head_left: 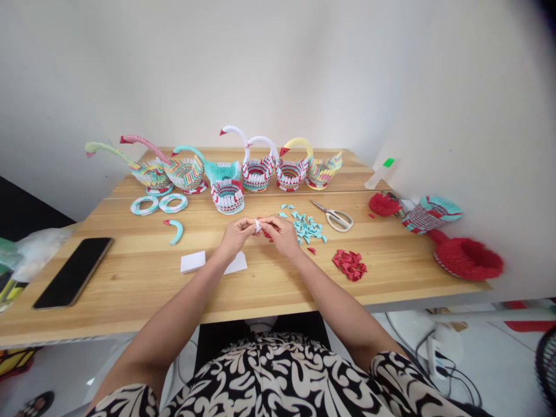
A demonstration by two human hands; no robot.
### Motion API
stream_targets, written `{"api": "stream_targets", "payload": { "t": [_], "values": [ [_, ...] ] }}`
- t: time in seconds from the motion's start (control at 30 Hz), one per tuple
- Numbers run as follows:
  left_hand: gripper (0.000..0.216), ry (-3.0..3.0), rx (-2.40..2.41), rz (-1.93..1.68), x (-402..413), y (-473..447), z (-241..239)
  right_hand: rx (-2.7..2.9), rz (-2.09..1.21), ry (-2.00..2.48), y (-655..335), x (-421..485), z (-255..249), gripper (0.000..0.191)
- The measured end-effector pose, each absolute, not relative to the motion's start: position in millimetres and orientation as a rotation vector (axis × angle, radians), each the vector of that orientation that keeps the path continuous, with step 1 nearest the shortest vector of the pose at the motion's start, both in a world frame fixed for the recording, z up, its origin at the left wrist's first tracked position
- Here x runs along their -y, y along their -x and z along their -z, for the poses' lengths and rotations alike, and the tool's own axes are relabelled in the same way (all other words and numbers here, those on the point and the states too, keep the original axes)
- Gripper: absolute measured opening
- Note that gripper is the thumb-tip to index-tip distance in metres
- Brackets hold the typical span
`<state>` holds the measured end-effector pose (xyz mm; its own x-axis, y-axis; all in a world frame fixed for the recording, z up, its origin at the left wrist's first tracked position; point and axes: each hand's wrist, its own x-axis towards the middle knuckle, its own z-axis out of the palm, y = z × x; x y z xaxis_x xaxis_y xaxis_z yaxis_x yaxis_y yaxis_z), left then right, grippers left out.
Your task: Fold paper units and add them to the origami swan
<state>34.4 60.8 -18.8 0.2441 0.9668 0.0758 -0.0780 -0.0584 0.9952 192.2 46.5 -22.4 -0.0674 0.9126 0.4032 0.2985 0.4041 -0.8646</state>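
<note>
Between my two hands, above the wooden table, is a small folded piece of white paper (258,226). My left hand (238,233) pinches its left side, and my right hand (280,231) pinches the right side. Below my left wrist lies a white paper sheet (237,263), partly covered by the forearm. A stack of white paper slips (193,262) is left of that. Loose turquoise folded triangles (309,227) spread just right of my right hand. Some red folded pieces show partly behind its fingers, and a heap of red folded triangles (350,264) lies farther right.
Several folded-paper swans, one a white-necked swan (257,174), line the table's back. Scissors (336,219) lie right of centre. At left are a phone (73,272), two paper rings (172,202) and a turquoise curved neck (176,231). A red paper swan body (469,259) sits at the right edge.
</note>
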Motion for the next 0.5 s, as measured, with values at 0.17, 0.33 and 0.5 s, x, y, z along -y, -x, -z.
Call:
{"api": "stream_targets", "payload": {
  "t": [0.17,0.33,0.5],
  "values": [
    [0.025,-1.409,-0.987,-1.150,-59.1,-33.7,17.3,1.563,-0.857,1.119,-192.8,-47.3,22.1,0.020],
    [0.041,-1.261,-0.847,-1.084,-54.1,-35.7,12.2,1.438,-0.894,1.128,-196.5,-50.7,20.9,0.027],
    [0.040,-1.249,-0.933,-1.072,-53.7,-37.1,13.3,1.406,-0.914,1.113,-196.4,-51.6,22.5,0.026]
  ]
}}
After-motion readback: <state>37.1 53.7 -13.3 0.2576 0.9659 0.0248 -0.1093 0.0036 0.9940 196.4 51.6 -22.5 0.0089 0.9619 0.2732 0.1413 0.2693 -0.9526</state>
